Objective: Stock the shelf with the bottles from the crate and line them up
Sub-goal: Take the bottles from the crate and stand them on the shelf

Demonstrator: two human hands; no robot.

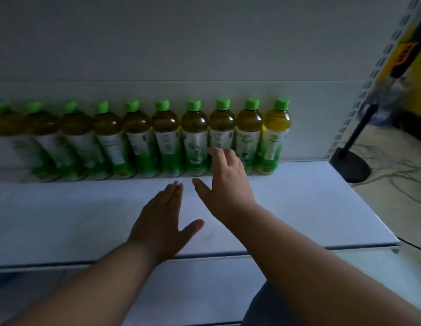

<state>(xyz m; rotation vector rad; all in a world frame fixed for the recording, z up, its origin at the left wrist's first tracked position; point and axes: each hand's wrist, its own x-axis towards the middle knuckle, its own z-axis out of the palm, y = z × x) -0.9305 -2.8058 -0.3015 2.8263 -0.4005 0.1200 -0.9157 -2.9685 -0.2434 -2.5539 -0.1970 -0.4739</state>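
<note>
Left hand: flat, fingers together, thumb out, empty, over bare front of shelf. Right hand: fingers spread wide, empty, fingertips at lower labels of bottles. Bottles: ten visible, green caps, upright, side by side, touching, against back panel. Crate not in view. Risk: sideways nudge from right hand likely topples neighbours in chain. Room: wide bare shelf in front; short gap right of last bottle; shelf's right edge and slotted post beyond.
</note>
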